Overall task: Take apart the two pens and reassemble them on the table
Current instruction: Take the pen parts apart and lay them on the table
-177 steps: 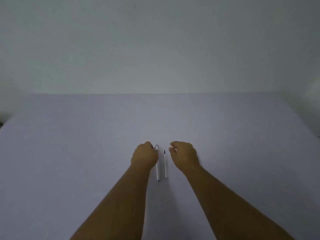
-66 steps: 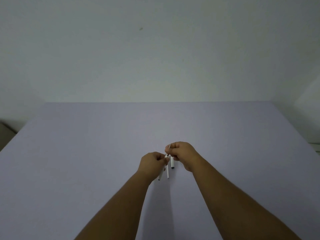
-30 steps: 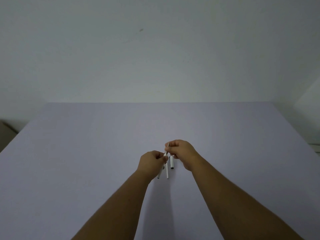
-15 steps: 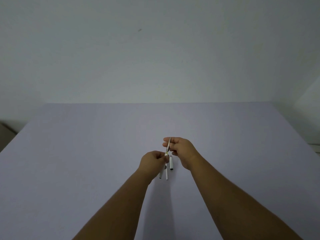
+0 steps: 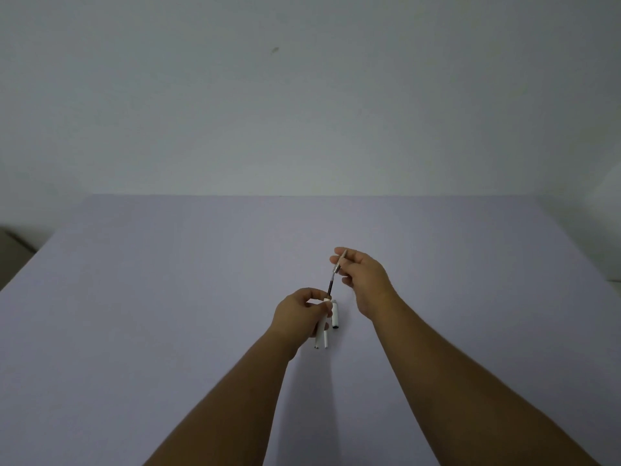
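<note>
My left hand (image 5: pixel 299 316) grips a white pen barrel (image 5: pixel 320 336) held slanted just above the table. My right hand (image 5: pixel 364 280) pinches the tip end of a thin dark ink refill (image 5: pixel 331 286) that sticks partly out of the barrel's far end. A second white pen (image 5: pixel 326 339) lies on the table right beside the barrel, half hidden by my left hand. A short white cap (image 5: pixel 335 318) with a dark end lies just to its right.
The pale lilac table (image 5: pixel 168 297) stretches wide on both sides. Its far edge meets a plain wall, and its left and right edges fall off at the frame's sides.
My right hand has moved up and away from my left hand, drawing the dark refill further out of the white barrel. The barrel, cap and second pen stay in place.
</note>
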